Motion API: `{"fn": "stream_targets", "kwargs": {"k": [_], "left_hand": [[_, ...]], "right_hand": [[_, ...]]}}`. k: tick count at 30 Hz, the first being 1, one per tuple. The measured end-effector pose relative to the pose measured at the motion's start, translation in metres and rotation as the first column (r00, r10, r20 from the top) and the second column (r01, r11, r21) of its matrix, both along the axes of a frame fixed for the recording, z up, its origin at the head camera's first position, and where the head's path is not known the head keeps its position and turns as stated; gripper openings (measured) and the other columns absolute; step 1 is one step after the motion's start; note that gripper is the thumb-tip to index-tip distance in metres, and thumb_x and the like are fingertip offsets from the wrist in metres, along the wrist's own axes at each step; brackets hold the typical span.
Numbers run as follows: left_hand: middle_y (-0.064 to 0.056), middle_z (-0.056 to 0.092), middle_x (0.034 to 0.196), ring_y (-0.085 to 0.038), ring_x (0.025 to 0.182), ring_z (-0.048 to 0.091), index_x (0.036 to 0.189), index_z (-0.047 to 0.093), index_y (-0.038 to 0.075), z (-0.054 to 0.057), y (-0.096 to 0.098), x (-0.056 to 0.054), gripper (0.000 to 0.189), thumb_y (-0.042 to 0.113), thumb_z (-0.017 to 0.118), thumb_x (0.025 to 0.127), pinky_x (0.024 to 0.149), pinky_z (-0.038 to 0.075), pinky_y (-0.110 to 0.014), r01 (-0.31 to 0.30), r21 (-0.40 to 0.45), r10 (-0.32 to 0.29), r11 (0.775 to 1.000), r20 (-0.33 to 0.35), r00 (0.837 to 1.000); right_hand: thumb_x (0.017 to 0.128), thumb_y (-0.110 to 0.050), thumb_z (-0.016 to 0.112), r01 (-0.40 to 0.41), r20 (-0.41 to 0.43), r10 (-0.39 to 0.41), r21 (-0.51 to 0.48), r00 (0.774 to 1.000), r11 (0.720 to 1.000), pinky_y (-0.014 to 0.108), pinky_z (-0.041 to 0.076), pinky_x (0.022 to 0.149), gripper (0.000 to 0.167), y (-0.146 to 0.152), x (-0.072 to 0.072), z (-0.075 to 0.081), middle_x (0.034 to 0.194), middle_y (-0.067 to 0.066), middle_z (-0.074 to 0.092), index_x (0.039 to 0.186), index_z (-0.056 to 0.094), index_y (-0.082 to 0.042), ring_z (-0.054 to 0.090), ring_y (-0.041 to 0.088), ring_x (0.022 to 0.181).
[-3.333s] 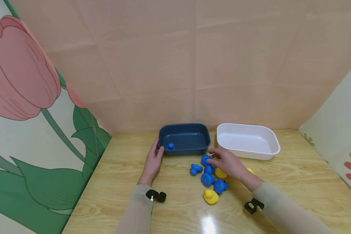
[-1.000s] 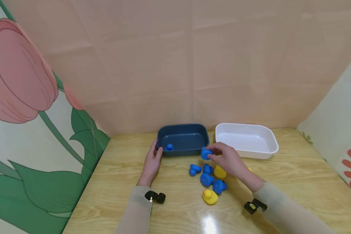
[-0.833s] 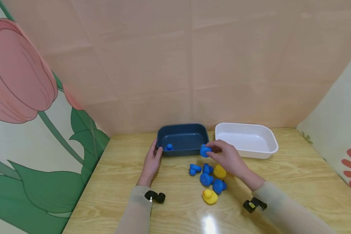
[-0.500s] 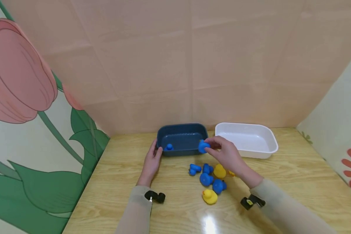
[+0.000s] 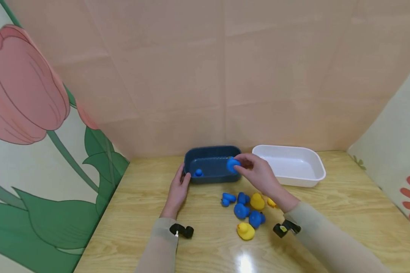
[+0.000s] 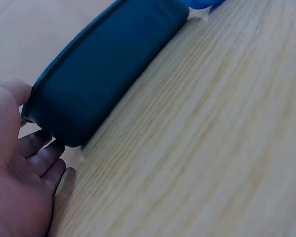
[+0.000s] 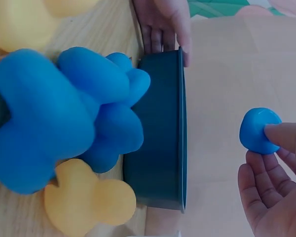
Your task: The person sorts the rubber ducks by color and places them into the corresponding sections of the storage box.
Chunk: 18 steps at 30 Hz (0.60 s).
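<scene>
My right hand pinches a blue rubber duck between thumb and fingers, above the right end of a dark blue bin. In the right wrist view this duck is held clear of the bin's rim. My left hand rests against the bin's left end, thumb at the rim and fingers fairly straight along the side; the left wrist view shows the thumb touching the bin. Another blue duck lies inside the bin at its left.
In front of the bins lies a cluster of several blue ducks and yellow ducks on the wooden table. One yellow duck is partly hidden by my right wrist. A white bin stands to the right, near the wall.
My right hand has taken a blue duck from the back of the cluster, lifted it and moved it left over the dark bin. My left hand stays at the bin's end.
</scene>
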State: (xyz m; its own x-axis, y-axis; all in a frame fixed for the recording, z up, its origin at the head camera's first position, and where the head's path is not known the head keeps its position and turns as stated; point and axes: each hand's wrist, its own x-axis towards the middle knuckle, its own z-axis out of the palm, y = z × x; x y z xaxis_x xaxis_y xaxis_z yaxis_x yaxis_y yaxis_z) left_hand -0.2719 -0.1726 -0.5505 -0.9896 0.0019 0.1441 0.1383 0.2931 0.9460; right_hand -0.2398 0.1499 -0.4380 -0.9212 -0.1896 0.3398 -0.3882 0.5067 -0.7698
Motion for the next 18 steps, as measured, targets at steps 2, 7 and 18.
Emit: {"fn": "stream_targets", "kwargs": {"k": [2, 7, 18], "left_hand": [[-0.005, 0.029, 0.180, -0.034, 0.162, 0.035, 0.176, 0.031, 0.018, 0.000, 0.000, 0.000, 0.063, 0.031, 0.053, 0.119, 0.131, 0.032, -0.051, -0.001, -0.002, 0.001, 1.000, 0.004, 1.000], [-0.005, 0.028, 0.180, -0.033, 0.162, 0.034, 0.177, 0.030, 0.022, -0.001, -0.001, 0.000, 0.062, 0.032, 0.052, 0.120, 0.131, 0.031, -0.051, 0.000, -0.005, 0.000, 1.000, 0.009, 1.000], [-0.003, 0.028, 0.180, -0.030, 0.163, 0.033, 0.177, 0.029, 0.024, 0.001, -0.001, 0.002, 0.061, 0.033, 0.051, 0.120, 0.131, 0.031, -0.049, 0.000, -0.016, 0.000, 1.000, 0.020, 1.000]], "right_hand": [[0.104, -0.017, 0.080, 0.006, 0.011, -0.006, -0.007, 1.000, 1.000, 0.037, 0.063, 0.094, 0.029, -0.002, -0.003, 0.001, 0.120, 0.004, 0.077, 0.132, 0.076, -0.010, 0.072, 0.024, 0.105], [0.104, -0.019, 0.081, 0.016, 0.020, -0.016, -0.023, 1.000, 1.000, 0.044, 0.062, 0.096, 0.030, -0.007, -0.012, 0.001, 0.119, 0.005, 0.077, 0.133, 0.076, -0.011, 0.072, 0.025, 0.106], [0.104, -0.016, 0.081, 0.042, 0.022, -0.042, 0.000, 0.999, 0.999, 0.049, 0.062, 0.097, 0.030, -0.017, -0.031, -0.004, 0.120, 0.008, 0.077, 0.133, 0.076, -0.008, 0.072, 0.028, 0.105]]}}
